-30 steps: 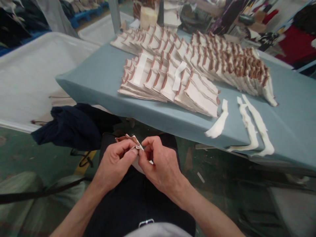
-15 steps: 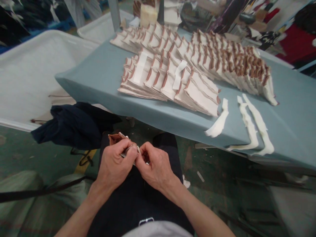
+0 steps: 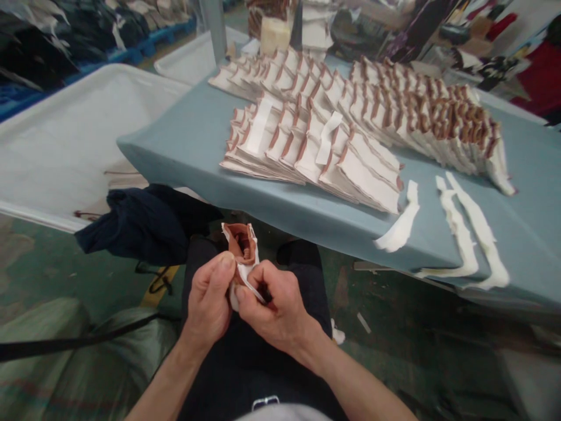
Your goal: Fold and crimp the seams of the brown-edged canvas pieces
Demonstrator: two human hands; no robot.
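Above my lap I hold a small brown-and-white fabric piece (image 3: 240, 240), its brown inside showing through an open upper end. My left hand (image 3: 211, 299) pinches its left side, thumb uppermost. Closed on the lower right side is my right hand (image 3: 275, 301), gripping a white fold of the cloth. The two hands are close together, and the fingers hide the lower part of the piece. Beyond them, overlapping white pieces with brown edges (image 3: 302, 146) lie stacked on the table. Two white strips rest on this stack, including a short strip (image 3: 328, 137).
The blue-covered table (image 3: 175, 155) slants across in front of me. Loose white strips (image 3: 460, 234) lie near its edge, some overhanging. More brown-edged stacks (image 3: 421, 117) stand behind. To the left are a white bin (image 3: 87, 128), dark blue cloth (image 3: 131, 222) and green sacks (image 3: 56, 345).
The fabric piece has turned up between my hands, so its open brown end now shows. My left hand has shifted slightly right and lower. The view has swung a little left.
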